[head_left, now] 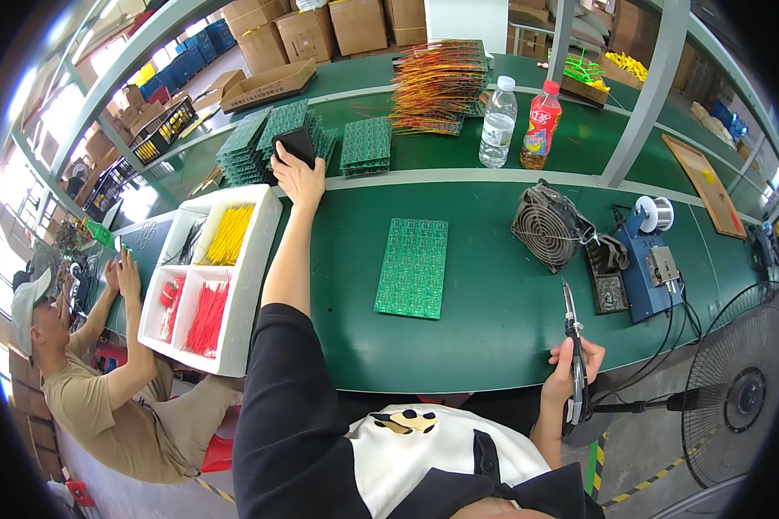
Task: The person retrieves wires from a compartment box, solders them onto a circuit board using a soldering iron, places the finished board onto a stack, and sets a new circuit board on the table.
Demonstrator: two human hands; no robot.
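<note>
My left hand [299,178] is stretched far forward, its fingers closed on a black smartphone [295,147] above the stacks of green circuit boards [284,125]. Low at the right, by the bench's front edge, my right hand [571,363] grips what looks like a soldering iron [571,322], its slim metal end pointing away from me. Between my hands, a green circuit board panel [413,268] lies flat on the green bench [346,355]. Beside my left forearm stands a white foam box [264,251] with compartments of red, yellow and black wires.
Behind the bench's ledge stand a clear bottle [497,125], a red-labelled bottle [541,127] and boards with orange wires [437,86]. A small fan [547,229] and blue solder feeder [645,268] sit right. A large fan [736,394] stands nearby; a co-worker [117,398] sits left.
</note>
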